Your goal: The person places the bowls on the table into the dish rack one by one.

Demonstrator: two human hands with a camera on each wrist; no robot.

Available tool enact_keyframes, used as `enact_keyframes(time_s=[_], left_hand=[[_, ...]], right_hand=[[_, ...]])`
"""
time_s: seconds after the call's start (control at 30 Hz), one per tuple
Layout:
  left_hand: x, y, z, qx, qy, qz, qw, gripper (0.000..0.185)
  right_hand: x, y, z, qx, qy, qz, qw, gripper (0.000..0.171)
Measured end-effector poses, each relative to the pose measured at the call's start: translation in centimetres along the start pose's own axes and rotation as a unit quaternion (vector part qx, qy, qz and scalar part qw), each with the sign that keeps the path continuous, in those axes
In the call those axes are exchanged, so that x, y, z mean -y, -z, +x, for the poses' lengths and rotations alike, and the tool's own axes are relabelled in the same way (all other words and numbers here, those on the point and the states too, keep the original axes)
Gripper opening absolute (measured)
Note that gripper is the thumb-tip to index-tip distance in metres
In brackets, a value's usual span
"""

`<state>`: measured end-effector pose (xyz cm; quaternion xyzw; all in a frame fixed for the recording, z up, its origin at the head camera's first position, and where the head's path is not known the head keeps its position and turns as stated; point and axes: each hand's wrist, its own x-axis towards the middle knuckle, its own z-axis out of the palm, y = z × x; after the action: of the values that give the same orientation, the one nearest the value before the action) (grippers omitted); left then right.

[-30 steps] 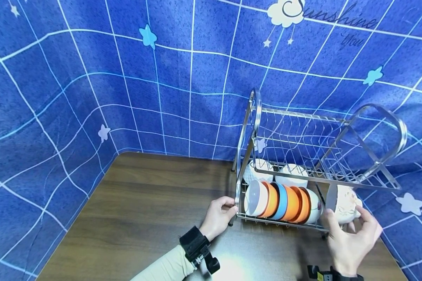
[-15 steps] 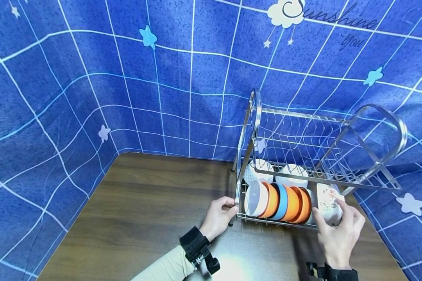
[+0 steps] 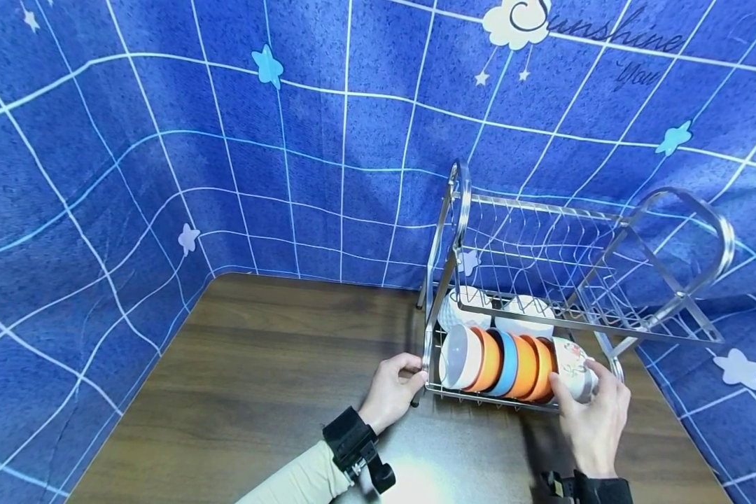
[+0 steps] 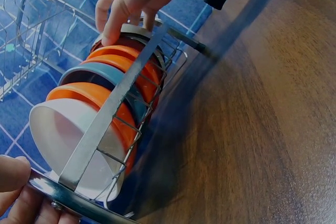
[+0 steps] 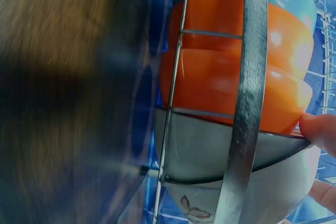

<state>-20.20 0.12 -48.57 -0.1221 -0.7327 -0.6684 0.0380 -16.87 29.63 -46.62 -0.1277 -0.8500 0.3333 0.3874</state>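
My left hand [image 3: 390, 385] grips the front left post of a two-tier metal dish rack [image 3: 729, 245]; in the left wrist view its fingers wrap round the tube. My right hand [image 3: 595, 420] pinches a white floral-print bowl [image 3: 573, 364] at the right end of the lower tier. This bowl lies on its side against a row of bowls: a white bowl [image 3: 461, 357], an orange bowl [image 3: 488, 360], a blue bowl [image 3: 506, 364] and more orange bowls [image 3: 544, 371]. The right wrist view shows a thumb on the rim, beside a grey-looking bowl [image 5: 194, 145].
Behind the row sit two white bowls [image 3: 526, 313] on the lower tier. The upper tier's wire grid [image 3: 529, 252] hangs over them. A brown wooden table [image 3: 258, 364] spreads to the left. A blue curtain [image 3: 315, 182] with a white grid backs it.
My right hand has moved left with the floral bowl, from beyond the rack's right end to against the row of bowls. My left hand has stayed on the post.
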Motion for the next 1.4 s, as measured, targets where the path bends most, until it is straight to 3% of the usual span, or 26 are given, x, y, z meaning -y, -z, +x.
enact_keyframes(time_s=[0.2,0.6,1.03,1.13,1.4], left_hand=[[0.1,0.0,-0.1,0.001,-0.001,-0.003,1.0000,0.008],[0.2,0.1,-0.3,-0.004,-0.016,-0.004,0.9999,0.008],[0.1,0.1,-0.2,-0.007,-0.002,0.005,1.0000,0.009],[-0.4,0.1,-0.3,-0.005,0.001,0.007,1.0000,0.009],[-3.9,0.6,-1.2,0.003,0.000,0.010,0.9999,0.009]], right_hand=[[0.2,0.0,0.2,0.012,-0.044,-0.013,0.999,0.061],[0.0,0.2,0.4,0.055,-0.062,-0.026,0.996,0.063],[-0.2,0.2,0.1,0.027,-0.066,-0.007,0.997,0.052],[-0.2,0.0,0.1,0.033,-0.072,-0.014,0.997,0.051],[-0.2,0.5,0.3,0.042,-0.082,-0.027,0.995,0.049]])
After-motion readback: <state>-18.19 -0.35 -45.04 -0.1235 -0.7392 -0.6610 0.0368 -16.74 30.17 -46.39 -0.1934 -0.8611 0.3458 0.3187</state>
